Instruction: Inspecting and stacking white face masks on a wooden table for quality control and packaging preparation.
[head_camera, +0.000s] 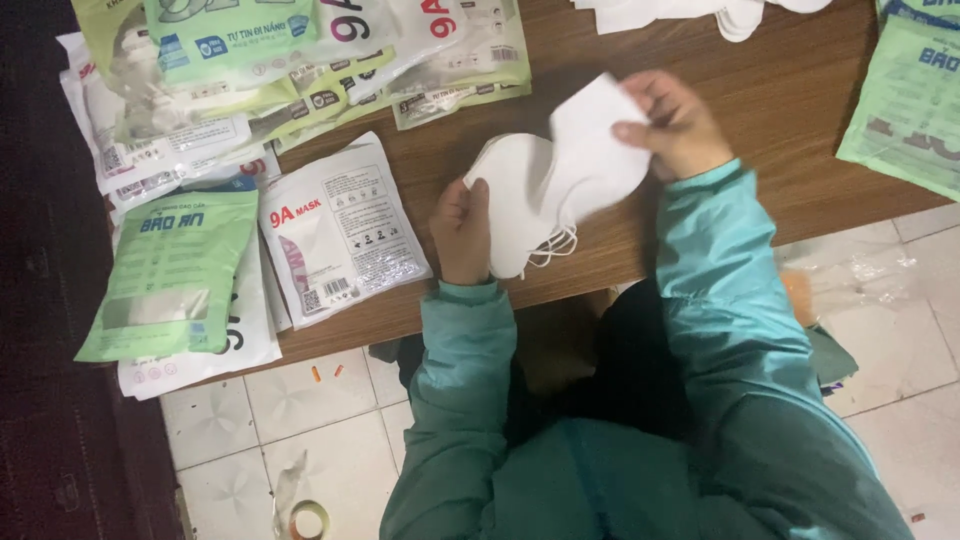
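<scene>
Stack of white face masks (520, 200) held on edge above the near rim of the wooden table (780, 120), long axis running from the near edge up and away toward the far right, elastic loops (555, 248) trailing from the lower end. Top mask (598, 150) peeled away from the stack, tilted, its upper corner pointing to the far side of the table. Left hand (462, 228) curled shut around the near end of the stack, thumb against the front face. Right hand (678, 125) pinching the lifted mask's right edge between thumb and fingers. Both arms in teal jacket sleeves (715, 290), reaching in from the bottom. Just left of the stack, flat on the table, a white sealed mask packet (345, 228) with red lettering; farther left, a green packet (170, 275) lying over other white ones and overhanging the table edge. More green and clear packets (300, 60) heaped at the far left corner, another green packet (905, 100) at the right edge, loose white masks (700, 12) at the far side. Below the table, a pale tiled floor (300, 440) with a roll of tape (310, 520).
</scene>
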